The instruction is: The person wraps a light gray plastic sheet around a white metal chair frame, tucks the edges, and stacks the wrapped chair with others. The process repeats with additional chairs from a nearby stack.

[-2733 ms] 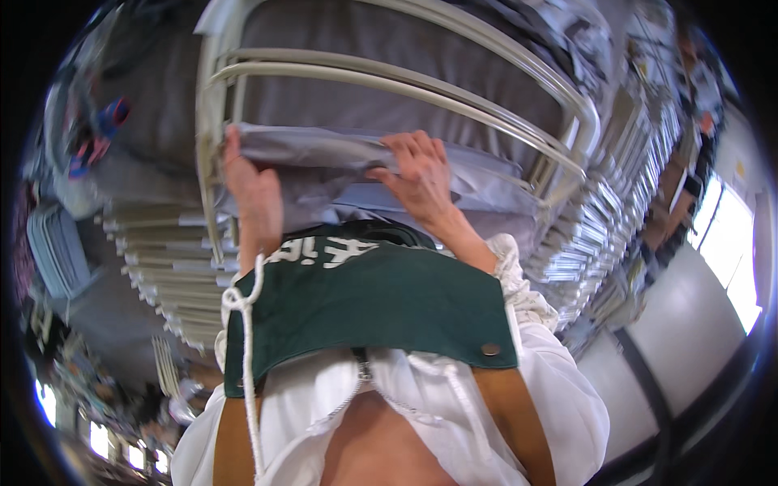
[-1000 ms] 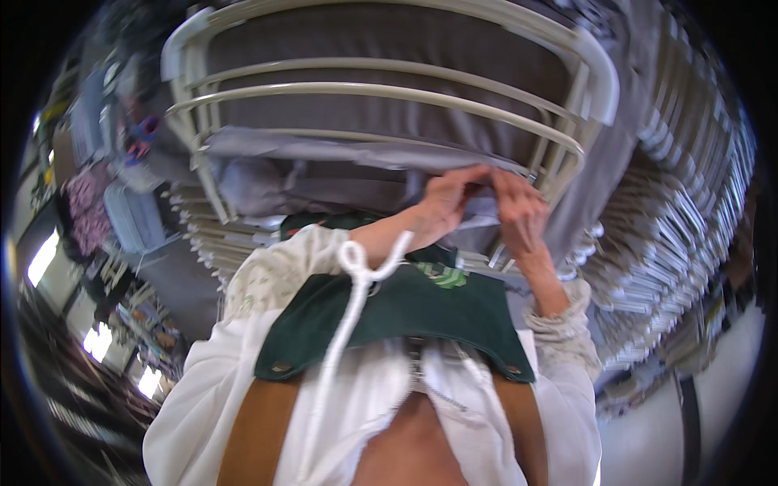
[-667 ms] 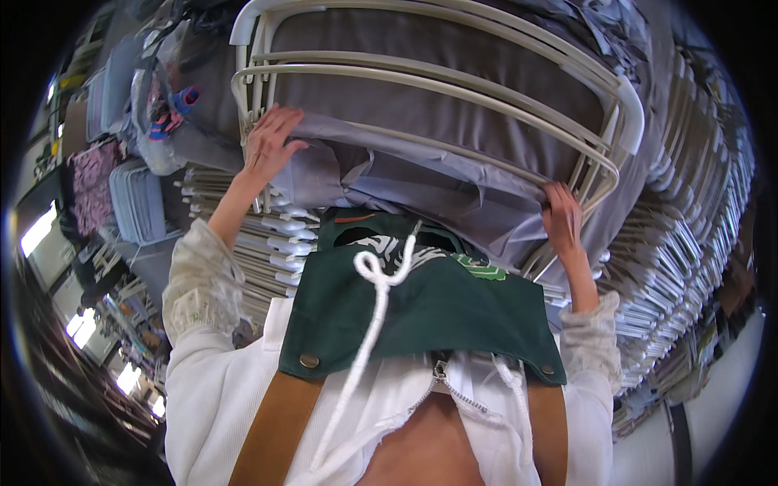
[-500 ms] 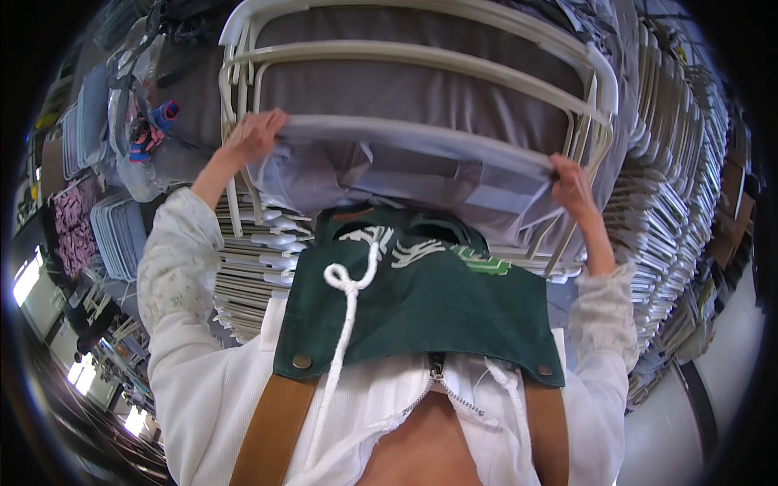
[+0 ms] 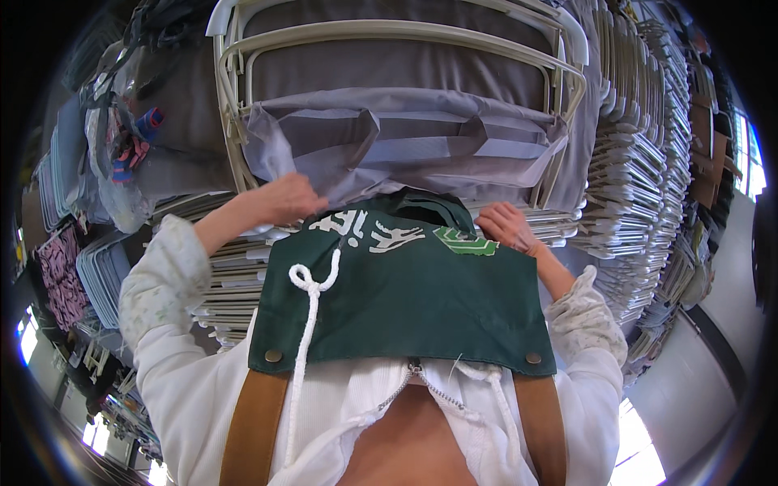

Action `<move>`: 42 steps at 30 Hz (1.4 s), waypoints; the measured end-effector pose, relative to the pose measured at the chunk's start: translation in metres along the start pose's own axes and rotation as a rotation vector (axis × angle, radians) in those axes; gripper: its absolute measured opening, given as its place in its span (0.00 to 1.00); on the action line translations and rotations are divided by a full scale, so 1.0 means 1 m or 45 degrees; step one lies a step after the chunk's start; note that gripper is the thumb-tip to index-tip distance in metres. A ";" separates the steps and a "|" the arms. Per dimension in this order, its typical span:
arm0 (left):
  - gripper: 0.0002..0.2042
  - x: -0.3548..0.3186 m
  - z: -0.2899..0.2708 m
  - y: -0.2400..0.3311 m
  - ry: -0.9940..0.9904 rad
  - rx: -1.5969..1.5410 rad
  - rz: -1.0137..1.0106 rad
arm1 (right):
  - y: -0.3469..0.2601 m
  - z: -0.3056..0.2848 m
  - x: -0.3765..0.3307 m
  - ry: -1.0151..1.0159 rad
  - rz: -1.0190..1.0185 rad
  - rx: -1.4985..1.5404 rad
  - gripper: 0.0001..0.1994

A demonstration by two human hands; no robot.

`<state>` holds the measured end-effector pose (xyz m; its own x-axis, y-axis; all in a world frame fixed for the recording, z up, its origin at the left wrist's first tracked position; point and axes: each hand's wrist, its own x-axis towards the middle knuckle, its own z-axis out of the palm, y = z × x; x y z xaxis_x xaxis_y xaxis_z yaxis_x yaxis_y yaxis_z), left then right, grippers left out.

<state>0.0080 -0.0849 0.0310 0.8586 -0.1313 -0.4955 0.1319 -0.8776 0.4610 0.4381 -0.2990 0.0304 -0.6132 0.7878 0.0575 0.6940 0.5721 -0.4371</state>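
A cream metal tube frame (image 5: 405, 31) lies in front of me on a grey cloth surface. Across its near part, a thin grey fabric piece (image 5: 421, 121) is spread, wrinkled, with lighter bands. My left hand (image 5: 290, 199) is closed at the near left of this fabric, a blurred fold of it running up from the fingers. Close to the top edge of my green apron (image 5: 405, 300), my right hand (image 5: 504, 225) has curled fingers; whatever they grip is hidden.
Stacks of folded cream frames (image 5: 624, 170) stand to the right, with more frames (image 5: 235, 279) piled under the near edge. A clear plastic bag (image 5: 121, 182) and blue-and-red cloth bits lie at the left. Beyond them hang light blue folded panels (image 5: 105, 283).
Both hands have come down toward me and inward from the frame's sides. The fabric's edge, earlier held taut between them, now lies loose over the frame.
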 end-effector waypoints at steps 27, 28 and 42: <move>0.06 0.007 -0.125 -0.115 1.517 0.461 -0.325 | 0.115 -0.135 0.212 0.634 0.184 0.221 0.03; 0.05 0.007 -0.127 -0.112 1.518 0.519 -0.396 | 0.124 -0.127 0.237 0.605 0.199 0.221 0.06; 0.12 0.074 -0.214 -0.109 1.513 -0.616 -0.314 | 0.224 -0.130 0.285 -0.537 0.448 1.135 0.05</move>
<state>0.1633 0.0999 0.1016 0.6636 0.7118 0.2302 0.2978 -0.5336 0.7916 0.4676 0.0830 0.0656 -0.6314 0.6358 -0.4440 0.4343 -0.1843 -0.8817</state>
